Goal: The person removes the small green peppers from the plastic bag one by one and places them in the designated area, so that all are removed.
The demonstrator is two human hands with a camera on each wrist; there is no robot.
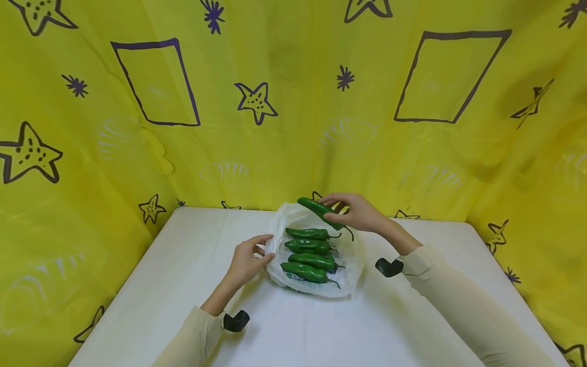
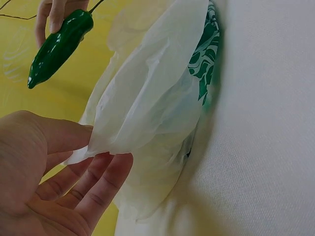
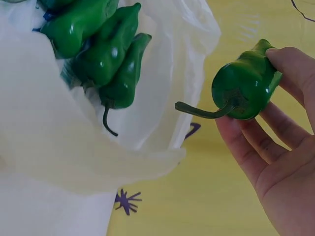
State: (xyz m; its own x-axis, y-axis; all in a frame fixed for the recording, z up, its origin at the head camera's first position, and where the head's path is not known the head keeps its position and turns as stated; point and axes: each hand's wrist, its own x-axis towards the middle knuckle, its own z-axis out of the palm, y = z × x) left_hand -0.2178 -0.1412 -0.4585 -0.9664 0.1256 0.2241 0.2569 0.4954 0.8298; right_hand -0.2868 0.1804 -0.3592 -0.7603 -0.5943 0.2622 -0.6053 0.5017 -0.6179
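A glossy green pepper (image 1: 316, 208) with a long curved stem is held by my right hand (image 1: 359, 213), above the far side of a thin white plastic bag (image 1: 353, 285). The right wrist view shows the thumb and fingers on either side of this pepper (image 3: 246, 83). My left hand (image 1: 247, 260) pinches the bag's left rim between thumb and fingers, plain in the left wrist view at the bag's edge (image 2: 118, 128). Inside the open bag several more green peppers (image 1: 308, 246) lie side by side, stems pointing right.
The bag stands on a white table (image 1: 192, 255). A yellow curtain (image 1: 293, 153) with drawn stars and shells hangs behind the table and along both sides. Black devices sit at the left wrist (image 1: 236, 321) and the right wrist (image 1: 389, 267). Green print (image 2: 205, 54) marks the bag's outside.
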